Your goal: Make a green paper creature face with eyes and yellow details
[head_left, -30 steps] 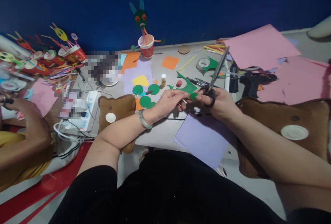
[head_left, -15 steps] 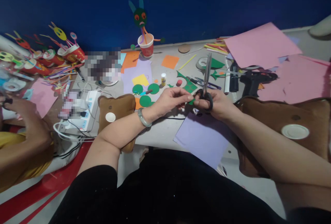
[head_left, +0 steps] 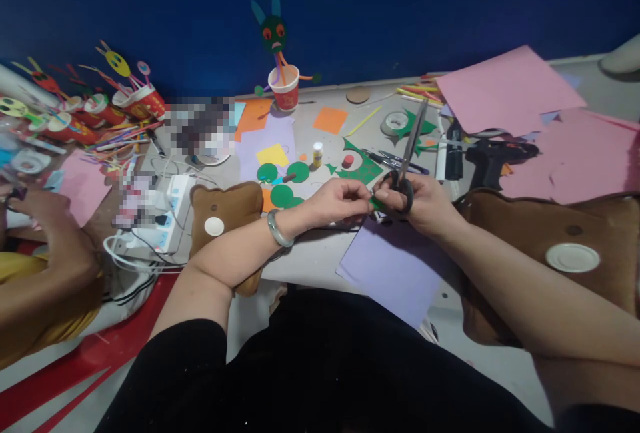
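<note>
Over the front of the table my left hand (head_left: 345, 200) pinches a small green paper piece (head_left: 376, 203). My right hand (head_left: 420, 203) is closed round the black handles of a pair of scissors (head_left: 413, 140), whose blades point up and away from me. The right fingertips meet the left ones at the paper piece, most of which they hide. Green paper discs (head_left: 283, 196) lie left of my hands. Beyond them a green paper offcut (head_left: 370, 168) with rounded cutouts carries a small red cap (head_left: 349, 160). A small bottle (head_left: 317, 153) stands nearby.
A red paper cup (head_left: 285, 90) with a green paper figure stands at the back. Purple paper (head_left: 390, 273) overhangs the front edge. A black glue gun (head_left: 493, 156), pink sheets (head_left: 510, 90) and a brown cushion (head_left: 560, 220) are right. A co-worker's arm (head_left: 55, 233) and a power strip (head_left: 173, 213) are left.
My fingertips have drawn closer round the green paper piece. The scissors have tilted slightly, their tips swinging to the right. The view has shifted a little.
</note>
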A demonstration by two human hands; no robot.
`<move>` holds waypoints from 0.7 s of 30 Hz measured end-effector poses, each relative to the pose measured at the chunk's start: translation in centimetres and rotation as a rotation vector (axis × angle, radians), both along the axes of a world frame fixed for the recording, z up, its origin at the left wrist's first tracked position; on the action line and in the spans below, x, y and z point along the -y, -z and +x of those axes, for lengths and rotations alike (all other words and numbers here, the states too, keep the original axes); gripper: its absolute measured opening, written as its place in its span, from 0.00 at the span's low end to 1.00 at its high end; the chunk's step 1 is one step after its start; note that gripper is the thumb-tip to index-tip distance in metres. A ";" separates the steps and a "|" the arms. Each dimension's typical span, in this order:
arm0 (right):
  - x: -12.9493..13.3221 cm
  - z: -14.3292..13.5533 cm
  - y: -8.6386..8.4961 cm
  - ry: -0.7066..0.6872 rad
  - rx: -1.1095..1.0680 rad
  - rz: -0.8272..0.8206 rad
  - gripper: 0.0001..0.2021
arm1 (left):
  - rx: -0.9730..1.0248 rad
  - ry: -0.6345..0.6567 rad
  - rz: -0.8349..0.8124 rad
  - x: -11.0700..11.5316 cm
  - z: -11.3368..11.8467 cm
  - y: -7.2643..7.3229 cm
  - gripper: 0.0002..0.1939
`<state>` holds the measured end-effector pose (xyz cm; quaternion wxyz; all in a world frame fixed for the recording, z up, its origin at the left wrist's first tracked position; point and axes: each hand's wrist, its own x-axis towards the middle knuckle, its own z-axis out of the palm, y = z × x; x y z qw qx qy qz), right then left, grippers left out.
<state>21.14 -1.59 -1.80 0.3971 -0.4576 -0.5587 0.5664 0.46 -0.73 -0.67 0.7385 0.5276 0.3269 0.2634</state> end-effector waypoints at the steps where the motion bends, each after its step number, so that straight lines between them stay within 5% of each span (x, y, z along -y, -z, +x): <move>1: 0.0 0.0 -0.1 0.002 0.012 0.015 0.24 | 0.006 -0.049 0.012 0.0 0.0 -0.1 0.15; 8: -0.2 0.4 0.1 -0.216 0.135 0.095 0.34 | 0.077 -0.358 0.026 -0.7 -0.2 -0.5 0.13; 21: -0.5 1.1 1.4 -0.446 0.217 -0.022 0.34 | 0.085 -0.367 0.083 -1.3 -1.0 -1.0 0.12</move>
